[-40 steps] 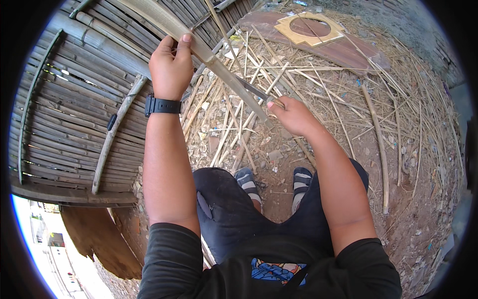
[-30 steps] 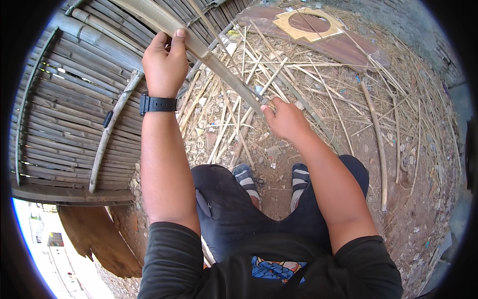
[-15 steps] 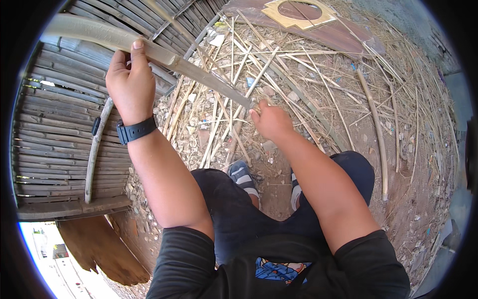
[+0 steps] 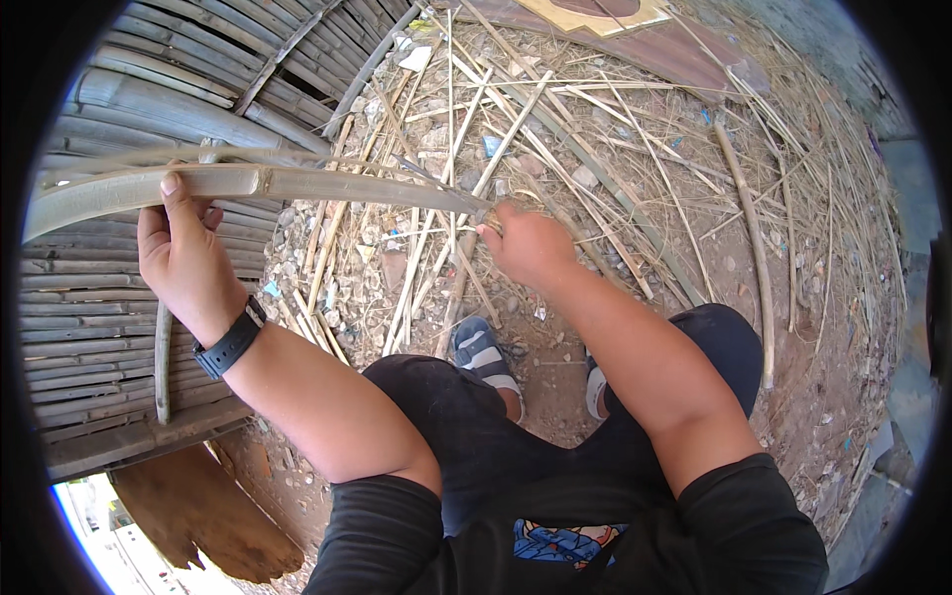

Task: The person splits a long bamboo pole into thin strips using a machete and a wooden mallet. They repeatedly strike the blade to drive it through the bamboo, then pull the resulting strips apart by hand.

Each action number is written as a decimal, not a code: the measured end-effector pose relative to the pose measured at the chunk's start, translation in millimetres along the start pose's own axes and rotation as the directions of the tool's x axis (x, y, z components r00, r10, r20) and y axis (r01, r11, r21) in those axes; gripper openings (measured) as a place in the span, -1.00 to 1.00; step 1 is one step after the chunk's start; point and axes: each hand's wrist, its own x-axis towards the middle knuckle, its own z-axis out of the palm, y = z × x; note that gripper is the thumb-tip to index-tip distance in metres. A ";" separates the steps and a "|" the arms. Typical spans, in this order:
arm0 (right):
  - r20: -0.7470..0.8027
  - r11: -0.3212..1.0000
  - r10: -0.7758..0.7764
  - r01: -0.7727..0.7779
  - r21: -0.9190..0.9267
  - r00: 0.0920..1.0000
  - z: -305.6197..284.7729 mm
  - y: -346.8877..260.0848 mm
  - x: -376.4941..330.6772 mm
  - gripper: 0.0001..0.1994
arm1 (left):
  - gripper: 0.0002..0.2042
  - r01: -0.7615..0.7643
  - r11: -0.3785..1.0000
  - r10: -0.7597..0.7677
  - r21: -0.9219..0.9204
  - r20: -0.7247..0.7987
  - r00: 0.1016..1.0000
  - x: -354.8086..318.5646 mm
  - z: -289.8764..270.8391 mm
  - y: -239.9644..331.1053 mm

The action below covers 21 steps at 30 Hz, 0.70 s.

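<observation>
My left hand [image 4: 183,260] grips a long pale split bamboo slat [image 4: 297,184] that runs from the far left rim toward the middle. A black watch sits on that wrist. My right hand [image 4: 526,243] is closed around the slat's near end, above scattered bamboo strips on the ground. What else it holds is hidden by the fingers. The slat lies almost level across the view. My feet in grey-and-white sandals [image 4: 483,354] stand below the hands.
A wall of grey bamboo slats [image 4: 89,317] fills the left side. Loose bamboo strips and stones [image 4: 595,129] litter the dirt ahead. A brown board with a pale cut-out panel [image 4: 635,25] lies at the top. A long cane [image 4: 749,258] lies to the right.
Both hands have moved left and down with the slat. It has swung from a steep diagonal to nearly level, and the view has tilted leftward.
</observation>
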 end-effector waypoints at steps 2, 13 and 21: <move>0.018 0.999 0.035 -0.035 -0.025 0.999 6.9 -1.9 -2.4 -0.57 | -0.69 -0.020 0.999 0.020 -0.043 -0.015 1.000 -5.6 2.5 3.9; 0.136 0.977 0.195 -0.204 0.058 0.971 55.9 62.6 30.5 -0.54 | -0.62 0.018 0.999 -0.015 0.050 -0.061 0.998 -1.9 -2.4 -3.9; 0.081 0.983 0.153 -0.160 0.093 0.985 51.8 66.5 25.0 -0.55 | -0.65 -0.009 1.000 0.010 0.018 -0.051 0.999 -1.1 4.0 -3.1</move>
